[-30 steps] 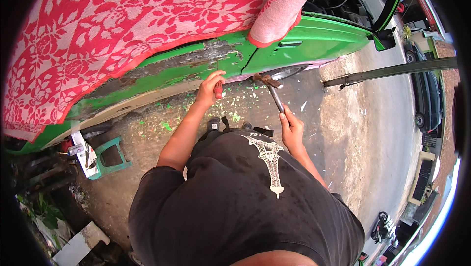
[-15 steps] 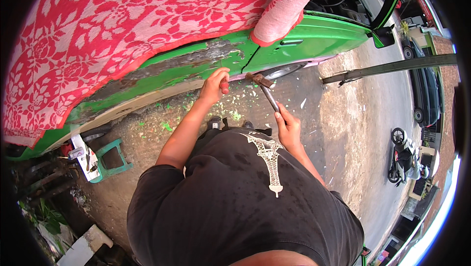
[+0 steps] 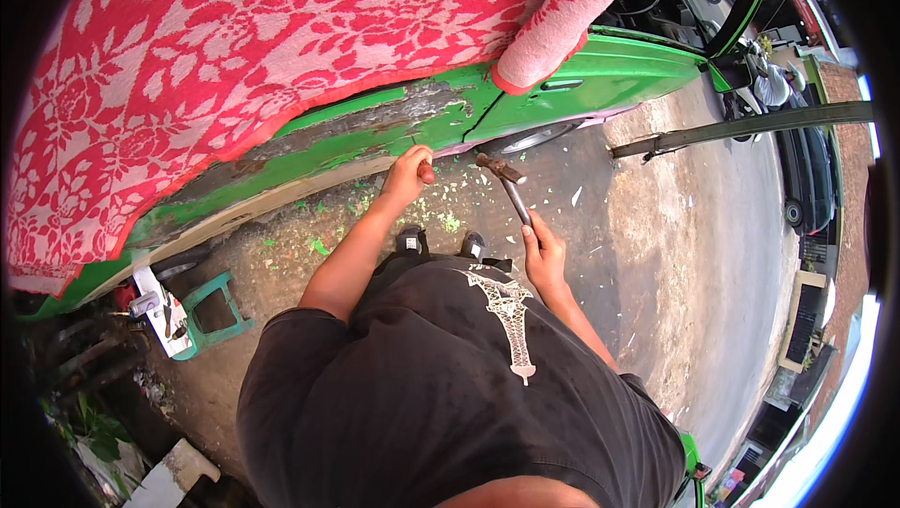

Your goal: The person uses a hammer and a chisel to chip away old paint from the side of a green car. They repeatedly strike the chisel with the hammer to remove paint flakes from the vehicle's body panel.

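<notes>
My left hand (image 3: 405,178) is closed round a tool with a reddish handle (image 3: 427,172), held against the lower edge of a green vehicle's side panel (image 3: 366,144). The tool's working end is mostly hidden by the fingers and cannot be made out. My right hand (image 3: 546,253) grips the shaft of a hammer (image 3: 517,199). The rusty hammer head points up toward the vehicle, a short gap to the right of the left hand and apart from the handle. Along the panel, the paint is scraped and flaking to grey and brown.
A red and pink floral blanket (image 3: 225,58) drapes over the vehicle. Green paint flakes (image 3: 317,246) litter the ground near my shoes (image 3: 472,245). To the left stands a teal stool (image 3: 216,313). A metal post (image 3: 741,127) crosses at right, before the road and a dark car (image 3: 806,175).
Both hands have shifted slightly downward in view, with the hammer still a little apart from the handle. On the road, a motorbike has moved ahead to beyond the post.
</notes>
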A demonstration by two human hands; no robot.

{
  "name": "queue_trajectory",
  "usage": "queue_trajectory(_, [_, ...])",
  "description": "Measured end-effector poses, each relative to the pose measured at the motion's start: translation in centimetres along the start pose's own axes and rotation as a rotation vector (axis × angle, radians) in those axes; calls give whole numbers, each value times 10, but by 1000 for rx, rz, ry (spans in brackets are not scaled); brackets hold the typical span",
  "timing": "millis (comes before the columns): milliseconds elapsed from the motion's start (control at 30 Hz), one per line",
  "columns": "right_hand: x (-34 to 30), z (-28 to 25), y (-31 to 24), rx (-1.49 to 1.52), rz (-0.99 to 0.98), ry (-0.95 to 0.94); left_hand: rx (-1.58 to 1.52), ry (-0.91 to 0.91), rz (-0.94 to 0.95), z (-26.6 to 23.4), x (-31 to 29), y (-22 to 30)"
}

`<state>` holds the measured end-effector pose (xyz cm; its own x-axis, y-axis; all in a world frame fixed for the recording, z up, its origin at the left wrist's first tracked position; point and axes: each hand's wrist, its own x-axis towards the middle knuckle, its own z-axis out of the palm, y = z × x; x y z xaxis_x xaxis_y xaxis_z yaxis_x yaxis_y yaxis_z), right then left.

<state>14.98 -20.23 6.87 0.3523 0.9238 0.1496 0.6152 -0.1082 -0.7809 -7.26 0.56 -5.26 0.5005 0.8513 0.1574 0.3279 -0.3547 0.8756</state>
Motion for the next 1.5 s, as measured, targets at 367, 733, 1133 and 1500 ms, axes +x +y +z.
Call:
queue_trajectory(367, [-29,5,-19,150,273,163,-190,78,239,-16,-11,35])
queue_trajectory(733, [-39,7,-32,83,283,171,-385,188,269,9,5,8])
queue_trajectory(1133, [-31,16,-50,45,224,84,-473,331,147,4,28,11])
queue_trajectory(1500, [9,13,-117,9,-322,-65,-346,311,225,-5,27,9])
